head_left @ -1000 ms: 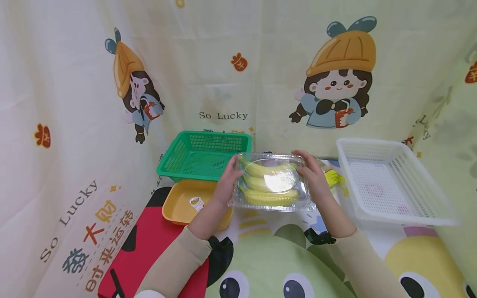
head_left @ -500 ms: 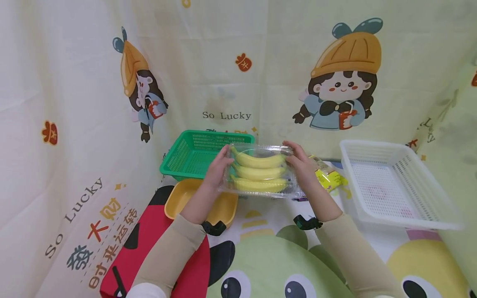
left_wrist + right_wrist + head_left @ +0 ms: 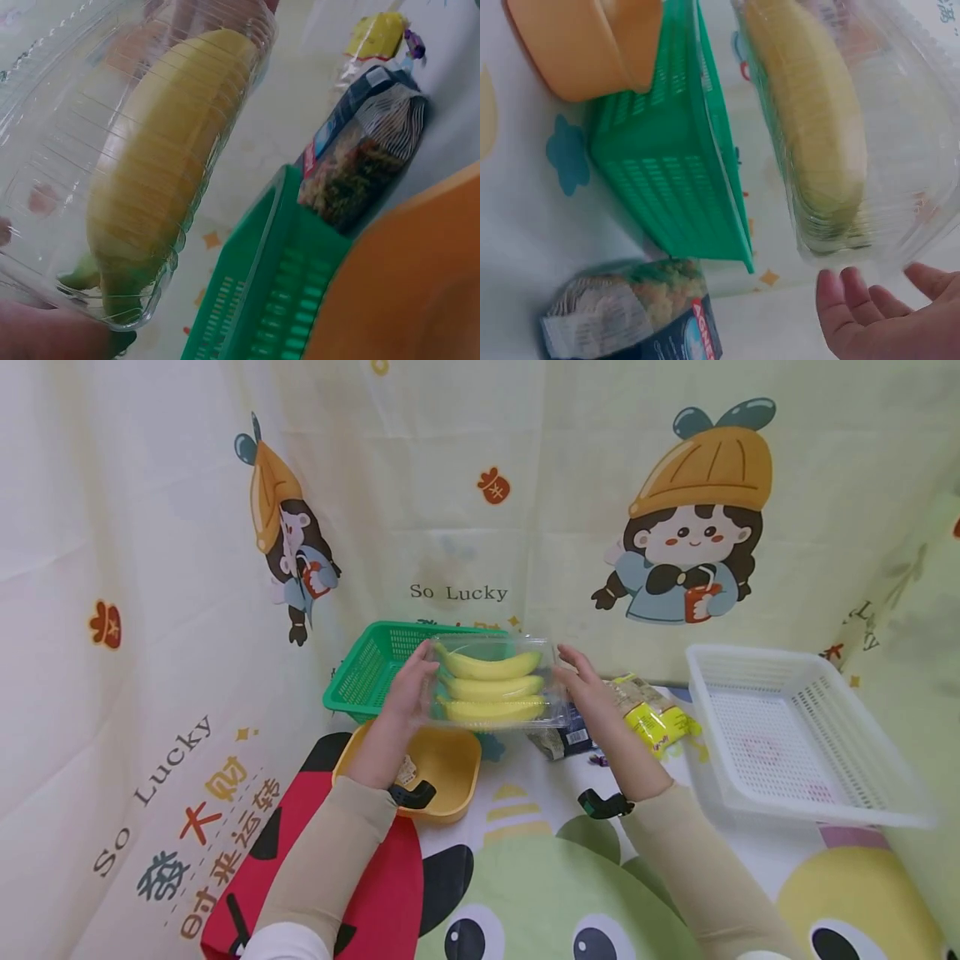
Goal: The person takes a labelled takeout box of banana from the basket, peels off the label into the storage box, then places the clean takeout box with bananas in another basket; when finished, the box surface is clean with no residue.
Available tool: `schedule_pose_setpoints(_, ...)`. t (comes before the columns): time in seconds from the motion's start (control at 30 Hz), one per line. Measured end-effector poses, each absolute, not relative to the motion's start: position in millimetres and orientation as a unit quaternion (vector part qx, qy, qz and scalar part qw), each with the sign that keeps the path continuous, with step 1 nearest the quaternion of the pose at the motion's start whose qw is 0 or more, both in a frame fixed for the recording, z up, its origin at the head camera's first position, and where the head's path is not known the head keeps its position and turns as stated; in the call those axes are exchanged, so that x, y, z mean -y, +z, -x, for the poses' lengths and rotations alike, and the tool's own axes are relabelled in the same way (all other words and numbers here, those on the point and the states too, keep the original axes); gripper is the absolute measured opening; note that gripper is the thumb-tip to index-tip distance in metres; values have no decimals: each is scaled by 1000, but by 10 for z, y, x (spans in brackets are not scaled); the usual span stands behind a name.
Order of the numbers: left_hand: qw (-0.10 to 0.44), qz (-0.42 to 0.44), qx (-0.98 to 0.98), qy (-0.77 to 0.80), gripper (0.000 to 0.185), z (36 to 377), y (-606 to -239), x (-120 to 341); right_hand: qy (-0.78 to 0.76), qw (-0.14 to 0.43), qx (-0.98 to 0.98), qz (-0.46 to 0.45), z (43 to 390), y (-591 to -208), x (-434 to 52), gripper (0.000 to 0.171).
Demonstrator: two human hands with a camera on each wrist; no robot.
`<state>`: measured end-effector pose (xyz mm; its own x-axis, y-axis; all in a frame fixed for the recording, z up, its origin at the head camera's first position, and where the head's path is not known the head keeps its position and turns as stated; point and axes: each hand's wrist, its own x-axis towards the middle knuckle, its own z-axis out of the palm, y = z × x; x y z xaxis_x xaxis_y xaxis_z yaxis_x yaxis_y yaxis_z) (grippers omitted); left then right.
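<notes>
Box: a clear plastic box (image 3: pixel 495 687) with three bananas (image 3: pixel 491 687) inside, held in the air above the near right corner of the green basket (image 3: pixel 375 672).
Left hand: the left hand (image 3: pixel 405 697) grips the left end of the box, with the fingers curled on its edge.
Right hand: the right hand (image 3: pixel 588 689) is at the right end; its fingers look straight and seem just off the plastic in the right wrist view (image 3: pixel 877 315), so it supports rather than grips.
Around: a yellow bowl (image 3: pixel 442 772) stands near the basket, two snack bags (image 3: pixel 622 718) lie to the right, and a white basket (image 3: pixel 795 735) stands on the far right of the counter (image 3: pixel 525 827).
Advice: I think the box should stay level, with both ends supported, so the thin lid does not pop open.
</notes>
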<state>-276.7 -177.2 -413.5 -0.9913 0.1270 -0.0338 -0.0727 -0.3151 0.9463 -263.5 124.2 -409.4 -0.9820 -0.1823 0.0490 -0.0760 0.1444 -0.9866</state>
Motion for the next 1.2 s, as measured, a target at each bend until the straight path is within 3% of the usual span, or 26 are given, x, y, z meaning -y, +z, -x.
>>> schedule_pose_setpoints(0.27, 48, 8, -597, 800, 72, 2838, -4131, 1938, -635, 65, -767, 68, 2694, -4069, -1035, 58)
schedule_pose_setpoints(0.67, -83, 86, -723, 680, 58, 2916, -4156, 2091, -691, 56, -720, 42, 2851, -4109, -852, 56)
schedule_pose_setpoints(0.87, -74, 99, -739, 663, 56, 2978, -4120, 2230, -695, 49, -717, 39, 2898, -4081, -730, 54)
schedule_pose_setpoints(1.2, -12, 82, -768, 635, 64, 3001, -4047, 2397, -674, 39, -737, 32, 3012, -4076, -529, 53)
